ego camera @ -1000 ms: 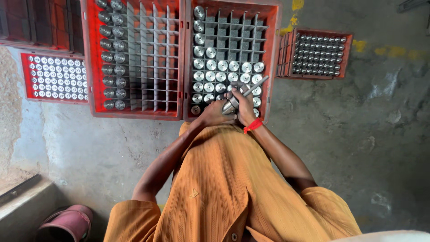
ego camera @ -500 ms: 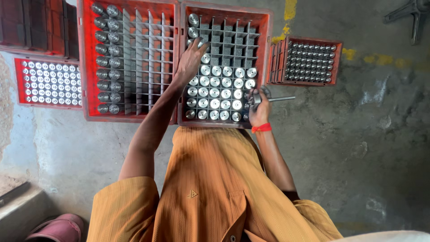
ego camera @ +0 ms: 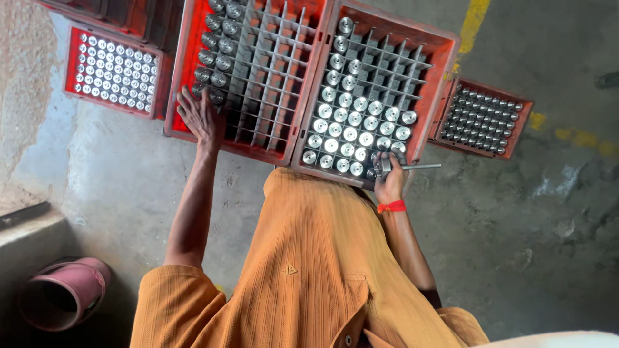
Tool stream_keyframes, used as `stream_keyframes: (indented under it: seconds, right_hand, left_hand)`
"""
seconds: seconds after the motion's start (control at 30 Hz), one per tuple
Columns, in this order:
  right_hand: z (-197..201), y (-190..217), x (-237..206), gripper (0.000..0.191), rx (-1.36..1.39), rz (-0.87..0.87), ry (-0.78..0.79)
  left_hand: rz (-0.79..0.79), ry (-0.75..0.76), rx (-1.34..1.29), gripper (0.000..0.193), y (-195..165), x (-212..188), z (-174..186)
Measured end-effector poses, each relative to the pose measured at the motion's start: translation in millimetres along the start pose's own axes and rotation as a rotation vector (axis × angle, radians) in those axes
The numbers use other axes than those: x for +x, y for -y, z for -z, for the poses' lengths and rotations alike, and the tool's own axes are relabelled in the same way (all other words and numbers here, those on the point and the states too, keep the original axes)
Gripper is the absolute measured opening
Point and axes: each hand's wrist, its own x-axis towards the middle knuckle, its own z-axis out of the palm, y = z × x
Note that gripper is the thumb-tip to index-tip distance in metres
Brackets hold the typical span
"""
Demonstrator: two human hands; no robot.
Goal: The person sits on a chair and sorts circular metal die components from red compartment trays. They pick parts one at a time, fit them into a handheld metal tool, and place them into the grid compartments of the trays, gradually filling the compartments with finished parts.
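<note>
Rough concrete lay under everything, and you crouched over it in orange cloth. Nearest, your right hand (ego camera: 389,183) was clamped on a metal tool (ego camera: 407,167) at the front edge of the right crate (ego camera: 445,77), just beside its rows of steel cylinders (ego camera: 351,125). Those looked heavy, hard and slick, best pinched by the rim. Farther left, your left hand (ego camera: 198,116) lay open, fingers spread, on the left crate (ego camera: 177,109), touching a cylinder there.
</note>
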Motion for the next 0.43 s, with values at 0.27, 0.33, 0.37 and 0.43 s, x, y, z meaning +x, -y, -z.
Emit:
stream_keyframes:
  seconds: [0.27,0.33,0.37,0.43]
  right_hand:
    - [-8.2,-16.5,3.5,0.012,-0.084,-0.001,0.061]
    - [1.0,-17.5,-1.5,0.010,-0.082,0.005,0.075]
    - [7.6,-16.4,-5.3,0.009,-0.096,-0.013,0.076]
    - [14.2,-19.0,-6.6,0.013,-0.162,-0.068,0.064]
  left_hand:
    - [-0.004,0.189,-0.506,0.044,30.7,11.3,17.0]
    - [-0.039,0.142,-0.716,0.045,40.8,22.0,54.5]
    - [-0.026,0.145,-0.789,0.046,41.8,25.1,76.0]
    - [0.055,0.101,-1.219,0.047,16.3,32.6,107.0]
